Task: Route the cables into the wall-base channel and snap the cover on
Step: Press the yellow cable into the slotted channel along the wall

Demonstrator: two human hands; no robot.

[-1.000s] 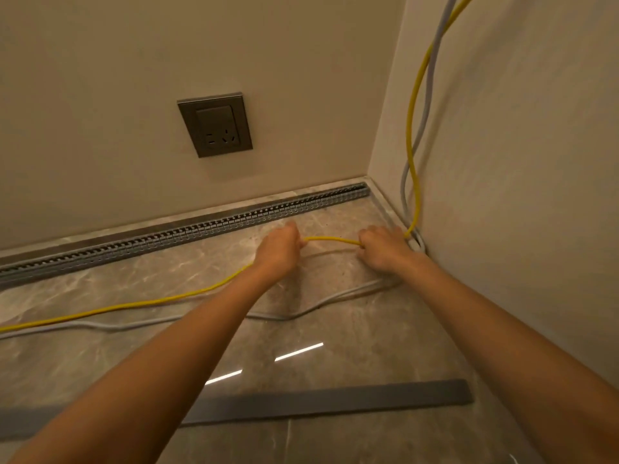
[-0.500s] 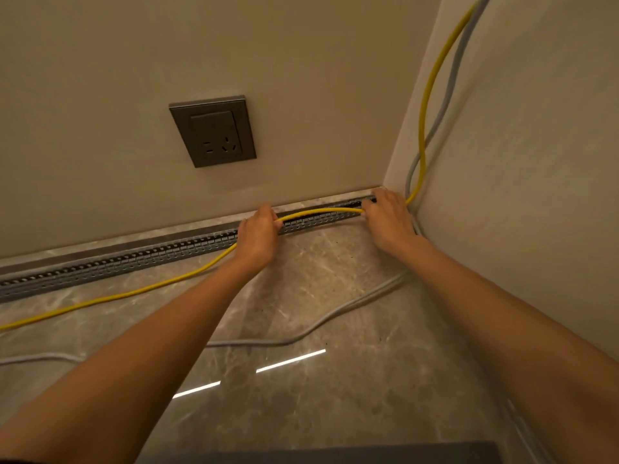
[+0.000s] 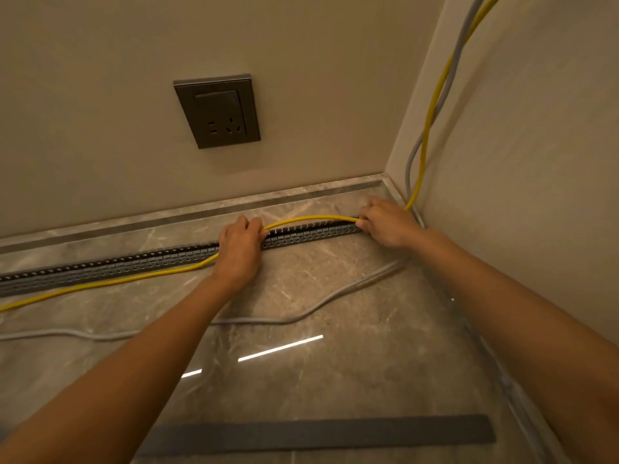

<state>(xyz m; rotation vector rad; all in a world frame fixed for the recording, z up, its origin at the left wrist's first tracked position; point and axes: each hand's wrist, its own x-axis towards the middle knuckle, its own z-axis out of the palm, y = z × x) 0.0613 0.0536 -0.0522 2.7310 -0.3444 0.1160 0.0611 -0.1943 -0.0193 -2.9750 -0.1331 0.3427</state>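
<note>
Two forearms bare, entered from 7 and 5 o'clock. Left hand, right hand ungloved; sleeves, rings, watch unseen.

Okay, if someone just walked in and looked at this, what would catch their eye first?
Probably the yellow cable, arched above the slotted channel along the wall base, with the left hand and right hand each holding an end of the arch. Next, the dark wall socket above, and the cover strip lying on the floor nearby.
</note>
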